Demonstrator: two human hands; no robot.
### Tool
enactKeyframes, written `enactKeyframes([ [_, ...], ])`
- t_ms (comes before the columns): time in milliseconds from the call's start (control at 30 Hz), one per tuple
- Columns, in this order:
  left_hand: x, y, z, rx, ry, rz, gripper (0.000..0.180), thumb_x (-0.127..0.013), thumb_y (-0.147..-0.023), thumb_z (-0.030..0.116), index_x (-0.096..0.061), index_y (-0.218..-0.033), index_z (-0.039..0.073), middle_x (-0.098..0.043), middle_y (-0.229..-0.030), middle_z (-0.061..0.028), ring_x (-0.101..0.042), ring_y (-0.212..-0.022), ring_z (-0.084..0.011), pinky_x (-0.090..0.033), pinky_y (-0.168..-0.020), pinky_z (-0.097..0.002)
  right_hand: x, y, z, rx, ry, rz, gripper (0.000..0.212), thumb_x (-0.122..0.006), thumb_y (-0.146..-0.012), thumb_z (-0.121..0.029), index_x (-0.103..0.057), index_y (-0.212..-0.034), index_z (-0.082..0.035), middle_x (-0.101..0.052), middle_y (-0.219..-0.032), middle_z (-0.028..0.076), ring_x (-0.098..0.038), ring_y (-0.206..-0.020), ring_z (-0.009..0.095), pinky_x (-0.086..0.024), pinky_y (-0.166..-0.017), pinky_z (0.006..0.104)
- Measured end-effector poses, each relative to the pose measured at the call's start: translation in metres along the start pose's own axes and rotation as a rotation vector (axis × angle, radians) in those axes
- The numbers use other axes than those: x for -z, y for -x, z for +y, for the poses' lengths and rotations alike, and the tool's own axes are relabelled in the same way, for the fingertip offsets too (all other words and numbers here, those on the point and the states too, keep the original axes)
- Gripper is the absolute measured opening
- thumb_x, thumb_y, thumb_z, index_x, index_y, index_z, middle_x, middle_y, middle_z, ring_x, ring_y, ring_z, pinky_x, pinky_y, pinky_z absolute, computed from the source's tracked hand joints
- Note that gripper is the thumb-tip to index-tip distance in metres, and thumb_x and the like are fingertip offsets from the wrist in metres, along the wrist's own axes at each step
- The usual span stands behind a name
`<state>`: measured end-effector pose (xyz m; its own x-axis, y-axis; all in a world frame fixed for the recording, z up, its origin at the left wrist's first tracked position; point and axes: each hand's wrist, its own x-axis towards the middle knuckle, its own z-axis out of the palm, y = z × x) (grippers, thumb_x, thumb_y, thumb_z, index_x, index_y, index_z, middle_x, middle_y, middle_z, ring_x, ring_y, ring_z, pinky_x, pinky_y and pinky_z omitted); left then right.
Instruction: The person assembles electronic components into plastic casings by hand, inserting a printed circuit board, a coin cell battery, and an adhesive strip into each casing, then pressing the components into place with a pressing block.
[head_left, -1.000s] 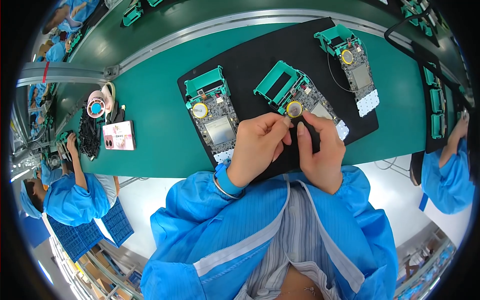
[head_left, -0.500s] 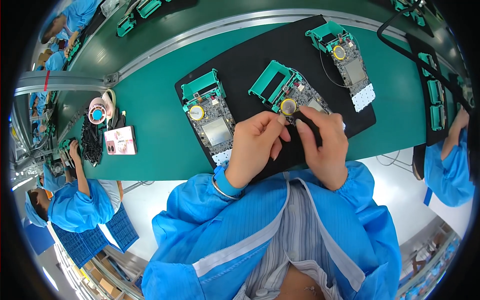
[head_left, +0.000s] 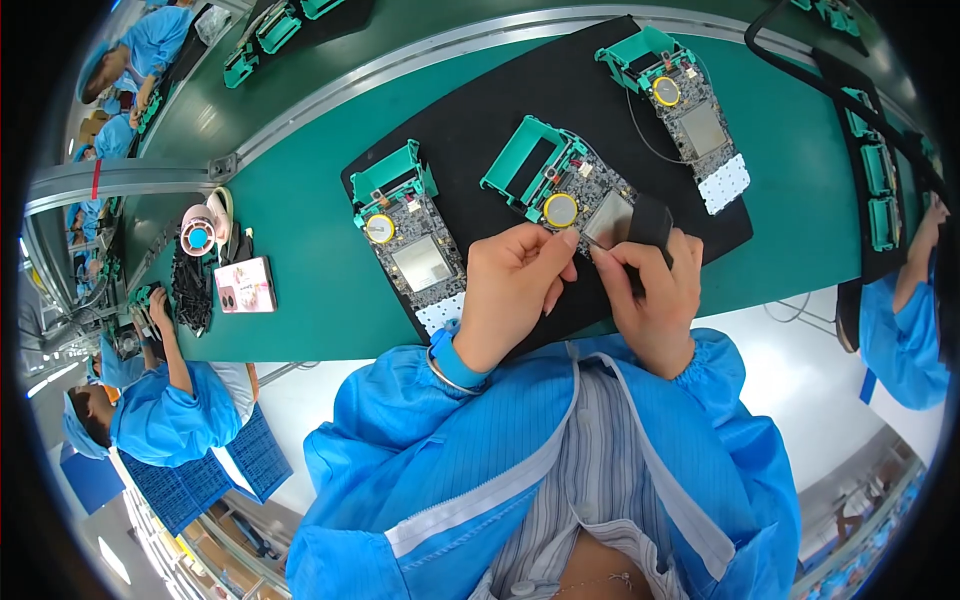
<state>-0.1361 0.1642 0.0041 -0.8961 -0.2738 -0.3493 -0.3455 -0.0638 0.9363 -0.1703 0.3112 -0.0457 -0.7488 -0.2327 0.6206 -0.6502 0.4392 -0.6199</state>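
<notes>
A circuit board with a teal plastic frame lies on the black mat in front of me. On the board are a yellow-ringed coin cell and a silver metal shield. My left hand is pinched at the board's near edge, below the coin cell; whatever its fingertips grip is hidden. Thumb and forefinger of my right hand come together by the shield's near corner. A black flat piece sticks up from my right fingers, partly covering the board's right end.
Similar board-and-frame units lie left and far right on the black mat. A phone, a small pink fan and black cables are on the table's left. Co-workers sit on both sides.
My right fingers have drawn back from the coin cell toward the shield's near corner, and the black flat piece now shows by them. My left hand stays pinched near the board's edge.
</notes>
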Motion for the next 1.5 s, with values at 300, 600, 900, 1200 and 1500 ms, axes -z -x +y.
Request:
enactKeyframes([
  [300,-0.004,0.0,-0.003,0.005,-0.033,0.042,0.025,-0.063,-0.091,0.016,-0.061,-0.073,-0.001,-0.059,-0.06,-0.0021,-0.045,-0.043,-0.0039,-0.031,-0.038,-0.0194,-0.013,0.005,-0.015,-0.072,-0.177,0.037,0.032,-0.066,-0.078,0.005,-0.059,-0.109,0.003,-0.064,-0.087,0.011,-0.051,-0.061,0.023,-0.04,-0.056,0.0323],
  [600,0.009,-0.002,-0.006,-0.126,-0.124,0.096,0.026,-0.057,-0.094,0.017,-0.052,-0.075,-0.001,-0.054,-0.055,-0.0026,-0.048,-0.047,-0.0053,-0.036,-0.044,-0.0228,0.03,-0.018,0.011,-0.129,-0.227,-0.127,0.033,-0.066,-0.081,0.001,-0.057,-0.113,0.0,-0.057,-0.086,0.014,-0.058,-0.077,0.026,-0.047,-0.067,0.0329],
  [900,0.007,-0.003,-0.012,-0.21,-0.194,0.05,0.021,-0.061,-0.092,0.015,-0.052,-0.081,-0.001,-0.054,-0.056,-0.0034,-0.047,-0.05,-0.0058,-0.037,-0.046,-0.0229,0.051,-0.066,0.039,0.631,0.143,-0.425,0.028,-0.065,-0.063,-0.008,-0.062,-0.091,-0.007,-0.058,-0.094,0.008,-0.056,-0.091,0.024,-0.044,-0.079,0.0379],
  [1200,0.003,-0.006,-0.016,-0.211,-0.203,0.071,0.026,-0.067,-0.088,0.018,-0.054,-0.077,-0.002,-0.057,-0.057,-0.0052,-0.052,-0.048,-0.0072,-0.038,-0.042,-0.0236,0.035,-0.068,0.036,0.747,-0.179,-0.561,0.021,-0.064,-0.066,-0.009,-0.059,-0.085,-0.001,-0.051,-0.082,0.007,-0.053,-0.083,0.023,-0.045,-0.074,0.0345],
  [1500,0.004,0.001,-0.01,-0.127,-0.169,0.071,0.026,-0.063,-0.091,0.017,-0.053,-0.076,-0.002,-0.058,-0.057,-0.0059,-0.053,-0.046,-0.0088,-0.04,-0.042,-0.0247,0.039,-0.044,0.019,0.396,-0.129,-0.454,0.017,-0.066,-0.072,0.0,-0.061,-0.089,0.0,-0.057,-0.081,0.009,-0.057,-0.075,0.023,-0.046,-0.064,0.0319],
])
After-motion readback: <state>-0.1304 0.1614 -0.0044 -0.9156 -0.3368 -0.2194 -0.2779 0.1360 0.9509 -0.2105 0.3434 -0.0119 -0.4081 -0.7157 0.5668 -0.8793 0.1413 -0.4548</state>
